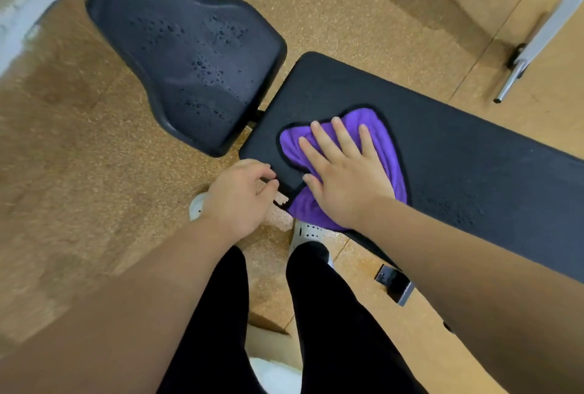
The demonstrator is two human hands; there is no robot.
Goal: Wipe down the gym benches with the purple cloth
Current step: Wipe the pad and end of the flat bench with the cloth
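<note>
While right hand [344, 182] presses flat on purple cloth [387, 153], fingers spread wide, cloth sits at left end of bench [467, 172], partly hanging over the near edge. Left hand [237, 197] just beside bench's near-left corner, fingers loosely curled, holding nothing. Seat pad [189, 55] far left, beaded with droplets. White frame [550, 27] far right. Speckled tan floor [79, 141].
</note>
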